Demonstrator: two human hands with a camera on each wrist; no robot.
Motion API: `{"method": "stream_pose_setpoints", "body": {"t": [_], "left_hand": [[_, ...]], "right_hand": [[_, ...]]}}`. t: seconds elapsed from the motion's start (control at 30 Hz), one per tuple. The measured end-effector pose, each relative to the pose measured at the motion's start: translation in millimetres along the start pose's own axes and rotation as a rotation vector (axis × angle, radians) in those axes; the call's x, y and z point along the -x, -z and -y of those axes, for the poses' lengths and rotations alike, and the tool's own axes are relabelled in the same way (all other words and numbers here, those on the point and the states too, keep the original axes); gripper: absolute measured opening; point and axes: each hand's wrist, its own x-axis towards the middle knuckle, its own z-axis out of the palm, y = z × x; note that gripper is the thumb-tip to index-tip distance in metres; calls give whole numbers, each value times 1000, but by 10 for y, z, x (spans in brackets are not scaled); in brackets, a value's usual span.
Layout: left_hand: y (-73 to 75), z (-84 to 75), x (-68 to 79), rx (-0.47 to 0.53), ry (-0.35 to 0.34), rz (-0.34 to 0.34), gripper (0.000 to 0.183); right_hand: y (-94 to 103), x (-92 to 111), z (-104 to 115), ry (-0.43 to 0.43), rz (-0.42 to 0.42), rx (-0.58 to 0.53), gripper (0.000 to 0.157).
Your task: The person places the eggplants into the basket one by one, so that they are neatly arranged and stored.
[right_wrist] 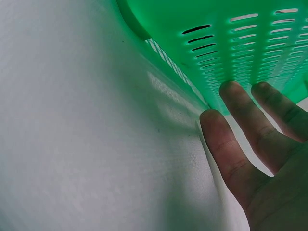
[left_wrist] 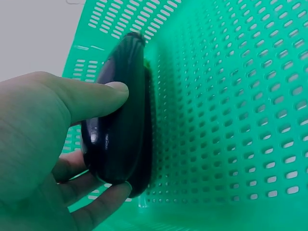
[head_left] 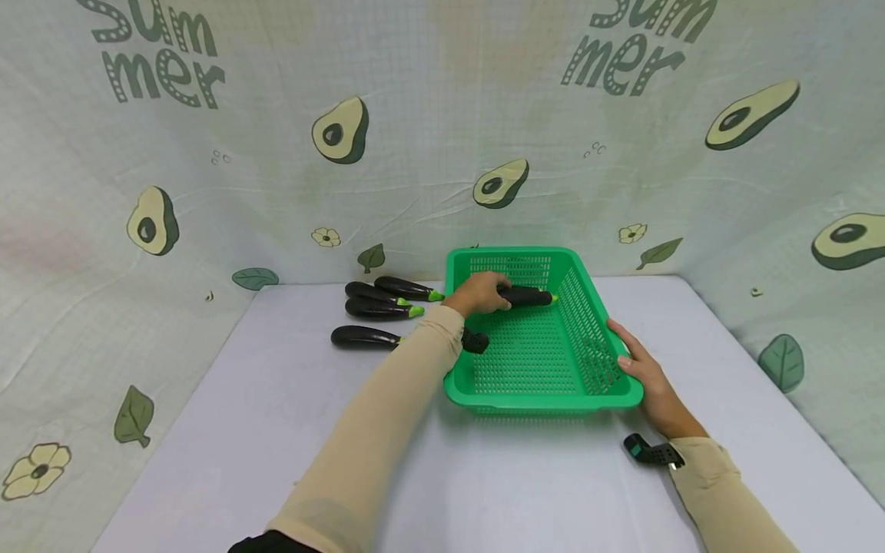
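Note:
In the head view my left hand (head_left: pixel 482 293) reaches into the green plastic basket (head_left: pixel 542 402) and holds a dark eggplant (head_left: pixel 528 296) near its far side. The left wrist view shows the thumb across this glossy eggplant (left_wrist: pixel 118 115) and fingertips at its rounded end. A second eggplant (left_wrist: pixel 147 144) lies right against it, mostly hidden behind. My right hand (head_left: pixel 646 374) grips the basket's right rim, its thumb over the edge. Up close, three extended fingers (right_wrist: pixel 262 132) of that hand lie against or near the basket's slotted outer wall (right_wrist: pixel 231 43).
Several eggplants (head_left: pixel 376 309) lie on the white table (head_left: pixel 263 430) left of the basket, green stems pointing right. One nearer eggplant (head_left: pixel 362 337) is partly covered by the left forearm. A printed cloth (head_left: pixel 415 115) hangs behind. Black devices sit at both wrists.

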Motion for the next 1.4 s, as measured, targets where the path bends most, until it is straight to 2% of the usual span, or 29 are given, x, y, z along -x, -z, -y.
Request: {"method": "stream_pose_setpoints", "body": {"t": [0.3, 1.4], "left_hand": [[-27, -8, -1, -47, 11, 29, 49], [-51, -13, -46, -142, 57, 52, 48]], "right_hand": [[8, 2, -23, -6, -4, 2, 59], [16, -18, -2, 12, 5, 7, 59]]}}
